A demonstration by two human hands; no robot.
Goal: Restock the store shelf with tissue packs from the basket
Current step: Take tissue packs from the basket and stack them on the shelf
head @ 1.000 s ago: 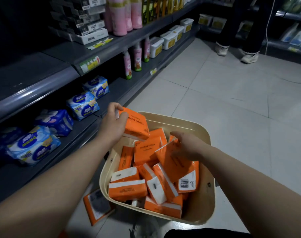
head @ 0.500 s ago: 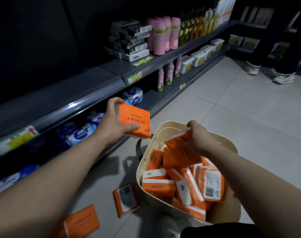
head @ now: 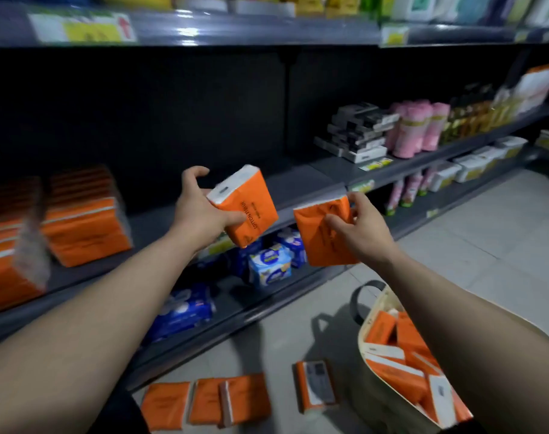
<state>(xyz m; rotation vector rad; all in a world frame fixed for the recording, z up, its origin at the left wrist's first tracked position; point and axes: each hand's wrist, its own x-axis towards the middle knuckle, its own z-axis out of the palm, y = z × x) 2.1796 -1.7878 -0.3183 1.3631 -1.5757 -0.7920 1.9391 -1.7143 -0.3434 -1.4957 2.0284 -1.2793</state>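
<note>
- A dim store aisle with a pale tiled floor (head: pixel 486 245) and dark shelving; the middle shelf (head: pixel 301 183) runs across the view.
- On the left part of the middle shelf stand stacked orange tissue packs (head: pixel 85 230), blurred.
- The left hand (head: pixel 201 214) holds an orange tissue pack (head: pixel 245 205) tilted just in front of the middle shelf's edge; the thumb lies across its face and the fingers (head: pixel 195 172) curl behind it.
- The right hand (head: pixel 361 230) pinches a second orange pack (head: pixel 321 236) by its right edge, just in front of and below that shelf's edge.
- Below the middle shelf, on a lower shelf, lie blue packs (head: pixel 270 267).
- On the floor in front of the shelf stands the basket (head: pixel 376 303), holding more orange packs (head: pixel 401 355).
- Loose orange packs (head: pixel 204 402) lie on the floor below the shelf.
</note>
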